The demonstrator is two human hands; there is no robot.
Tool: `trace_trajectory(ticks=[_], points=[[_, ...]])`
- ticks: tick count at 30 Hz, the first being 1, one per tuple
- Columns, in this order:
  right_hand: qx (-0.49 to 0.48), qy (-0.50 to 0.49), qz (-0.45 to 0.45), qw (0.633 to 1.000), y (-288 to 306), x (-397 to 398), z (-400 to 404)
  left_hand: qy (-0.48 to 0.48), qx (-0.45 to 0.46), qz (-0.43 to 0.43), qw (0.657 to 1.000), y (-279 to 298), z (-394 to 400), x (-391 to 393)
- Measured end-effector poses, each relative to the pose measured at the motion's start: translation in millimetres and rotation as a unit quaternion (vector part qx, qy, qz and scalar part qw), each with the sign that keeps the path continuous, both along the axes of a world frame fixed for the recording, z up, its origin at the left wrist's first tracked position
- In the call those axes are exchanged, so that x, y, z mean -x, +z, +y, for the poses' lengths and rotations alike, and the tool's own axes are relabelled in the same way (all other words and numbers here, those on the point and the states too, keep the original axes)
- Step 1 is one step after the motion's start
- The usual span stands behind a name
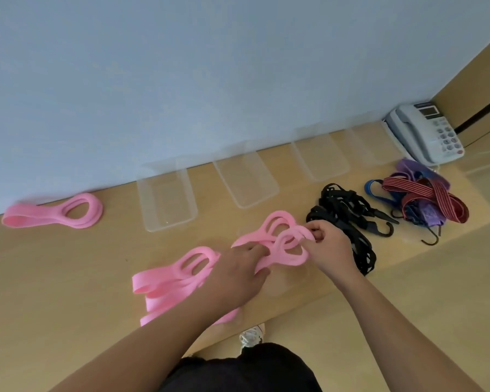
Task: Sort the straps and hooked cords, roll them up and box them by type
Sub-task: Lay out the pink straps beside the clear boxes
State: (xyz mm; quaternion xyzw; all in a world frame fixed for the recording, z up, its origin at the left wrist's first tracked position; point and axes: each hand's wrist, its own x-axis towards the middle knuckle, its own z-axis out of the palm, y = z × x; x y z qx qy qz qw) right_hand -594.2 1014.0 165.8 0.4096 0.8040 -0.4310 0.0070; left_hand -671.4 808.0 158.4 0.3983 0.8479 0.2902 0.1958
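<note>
A tangle of pink straps [280,239] with loop handles lies in the middle of the wooden table [68,278]. My left hand [239,274] lies on the straps, its fingers curled round one of them. My right hand [327,246] pinches a pink loop at the tangle's right end. More pink strap [167,284] trails to the left under my left forearm. One separate pink strap [54,213] lies at the far left. Black hooked cords [343,213] are heaped just right of my right hand. A mixed pile of red striped, blue and purple hooked cords [425,199] lies further right.
Several clear plastic boxes stand in a row along the wall: one left [167,196], one middle [246,179], one right [320,157]. A white desk phone [427,134] sits in the far right corner. The table's front edge runs diagonally under my arms.
</note>
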Motion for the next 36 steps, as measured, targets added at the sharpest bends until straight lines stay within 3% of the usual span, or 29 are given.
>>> trace_trajectory(ticks=[5, 9, 14, 21, 27, 29, 33, 36], points=[[-0.177, 0.126, -0.040, 0.975, -2, 12, 6, -0.025, 0.036, 0.108, 0.993, -1, 11, -1], [-0.130, 0.159, 0.009, 0.979, 12, 39, -19, 0.030, -0.005, 0.115, 0.993, 2, -8, 9], [-0.108, 0.257, 0.066, 0.958, 23, 83, -80, 0.112, 0.017, 0.140, 0.984, 4, -64, 36], [-0.114, 0.401, 0.113, 0.902, 31, 155, -189, 0.273, 0.062, 0.148, 0.948, 7, -188, 66], [-0.131, 0.483, 0.082, 0.862, 21, 219, -283, 0.376, 0.062, 0.138, 0.914, 7, -278, 83], [-0.137, 0.479, 0.041, 0.866, 9, 245, -307, 0.387, 0.059, 0.137, 0.910, 8, -299, 88], [-0.121, 0.357, -0.074, 0.923, -23, 290, -336, 0.398, 0.056, 0.128, 0.907, 9, -335, 97], [-0.149, 0.302, -0.082, 0.938, -36, 297, -349, 0.406, 0.053, 0.117, 0.905, 7, -353, 104]])
